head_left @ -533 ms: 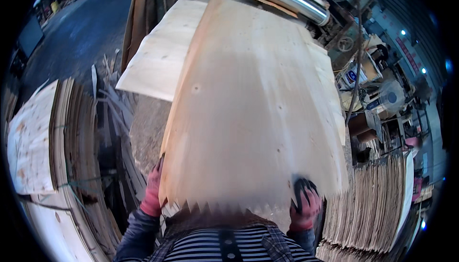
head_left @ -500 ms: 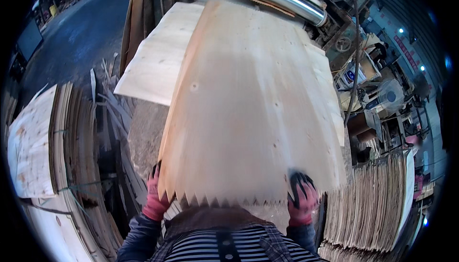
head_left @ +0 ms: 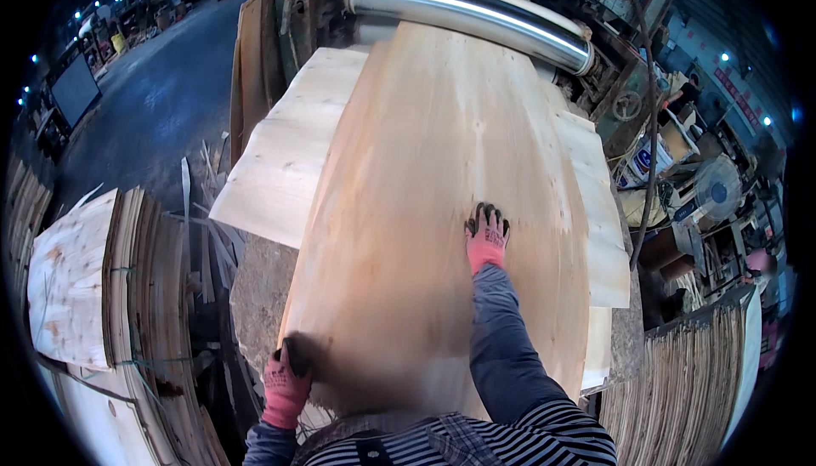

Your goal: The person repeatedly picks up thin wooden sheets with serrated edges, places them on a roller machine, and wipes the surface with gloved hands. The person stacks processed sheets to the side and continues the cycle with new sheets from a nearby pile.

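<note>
One wood sheet (head_left: 399, 211), roller (head_left: 467, 12) at twelve o'clock. My right grip (head_left: 487, 239): open, flat upon it. My left grip (head_left: 287, 383): seven o'clock edge, closure unclear.

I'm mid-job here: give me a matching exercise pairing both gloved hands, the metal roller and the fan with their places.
1. left hand
2. right hand
3. metal roller
4. fan

A. palm-down on the wood veneer sheet
B. at the picture's right side
C. at the sheet's near left edge
D. beyond the sheet's far end

Pairs: 1-C, 2-A, 3-D, 4-B
</note>
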The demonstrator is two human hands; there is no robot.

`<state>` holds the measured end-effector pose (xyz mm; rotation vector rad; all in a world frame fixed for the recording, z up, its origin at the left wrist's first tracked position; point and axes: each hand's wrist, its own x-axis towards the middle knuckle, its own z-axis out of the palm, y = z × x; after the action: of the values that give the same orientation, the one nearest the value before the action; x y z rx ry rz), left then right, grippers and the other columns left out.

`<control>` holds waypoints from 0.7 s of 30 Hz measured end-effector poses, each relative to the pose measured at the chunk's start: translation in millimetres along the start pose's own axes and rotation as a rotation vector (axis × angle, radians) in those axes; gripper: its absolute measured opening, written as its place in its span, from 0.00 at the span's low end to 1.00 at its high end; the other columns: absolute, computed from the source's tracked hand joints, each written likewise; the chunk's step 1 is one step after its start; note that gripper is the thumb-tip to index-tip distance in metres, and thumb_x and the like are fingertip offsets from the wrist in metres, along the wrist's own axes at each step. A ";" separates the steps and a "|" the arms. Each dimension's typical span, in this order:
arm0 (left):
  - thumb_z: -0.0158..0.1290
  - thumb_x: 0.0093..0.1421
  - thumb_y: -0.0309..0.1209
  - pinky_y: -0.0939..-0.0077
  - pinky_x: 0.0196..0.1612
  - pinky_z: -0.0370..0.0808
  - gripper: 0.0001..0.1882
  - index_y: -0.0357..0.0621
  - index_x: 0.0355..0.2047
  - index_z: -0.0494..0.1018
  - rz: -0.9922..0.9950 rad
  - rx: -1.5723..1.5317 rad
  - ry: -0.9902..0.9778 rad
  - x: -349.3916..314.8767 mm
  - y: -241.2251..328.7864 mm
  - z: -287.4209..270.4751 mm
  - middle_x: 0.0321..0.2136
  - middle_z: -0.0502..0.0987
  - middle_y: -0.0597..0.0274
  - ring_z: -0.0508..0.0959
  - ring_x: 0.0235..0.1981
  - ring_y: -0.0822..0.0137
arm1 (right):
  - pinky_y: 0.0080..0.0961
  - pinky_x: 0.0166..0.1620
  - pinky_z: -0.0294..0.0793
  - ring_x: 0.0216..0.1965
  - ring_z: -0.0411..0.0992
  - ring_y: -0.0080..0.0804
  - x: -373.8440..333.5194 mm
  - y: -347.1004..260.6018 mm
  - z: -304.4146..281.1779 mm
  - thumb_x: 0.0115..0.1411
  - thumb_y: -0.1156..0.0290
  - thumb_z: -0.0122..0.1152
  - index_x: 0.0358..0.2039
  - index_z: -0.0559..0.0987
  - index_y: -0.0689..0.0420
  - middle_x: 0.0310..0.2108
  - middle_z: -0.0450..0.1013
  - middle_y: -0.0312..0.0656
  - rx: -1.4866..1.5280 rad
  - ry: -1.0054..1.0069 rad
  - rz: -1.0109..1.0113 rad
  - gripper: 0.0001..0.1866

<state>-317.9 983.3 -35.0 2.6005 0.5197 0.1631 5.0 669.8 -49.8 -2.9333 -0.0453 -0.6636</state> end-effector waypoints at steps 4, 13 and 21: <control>0.56 0.43 0.38 0.62 0.36 0.69 0.29 0.49 0.47 0.63 -0.107 -0.072 -0.121 10.9 -7.3 -13.4 0.33 0.70 0.48 0.72 0.34 0.51 | 0.44 0.59 0.42 0.57 0.50 0.46 -58.0 -25.8 -57.6 0.53 0.59 0.48 0.54 0.59 0.56 0.53 0.57 0.49 0.061 -0.035 -0.321 0.29; 0.53 0.51 0.41 0.83 0.28 0.66 0.23 0.37 0.42 0.67 0.186 -0.573 -0.327 21.8 35.0 -53.1 0.22 0.70 0.62 0.68 0.24 0.78 | 0.52 0.55 0.48 0.52 0.55 0.52 -377.1 57.1 -115.3 0.49 0.58 0.51 0.49 0.66 0.52 0.51 0.57 0.50 0.022 -0.586 -0.342 0.25; 0.48 0.56 0.35 0.81 0.27 0.66 0.16 0.34 0.38 0.65 0.129 -1.074 -0.564 -16.8 78.4 -167.1 0.24 0.70 0.62 0.66 0.23 0.74 | 0.50 0.50 0.60 0.48 0.61 0.58 -367.1 26.2 -241.8 0.51 0.67 0.47 0.47 0.63 0.64 0.47 0.62 0.55 0.235 0.001 -0.262 0.23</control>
<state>-341.4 985.5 148.8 1.5131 0.0098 -0.2047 -428.0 610.8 5.1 -2.7228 -0.4801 -0.6437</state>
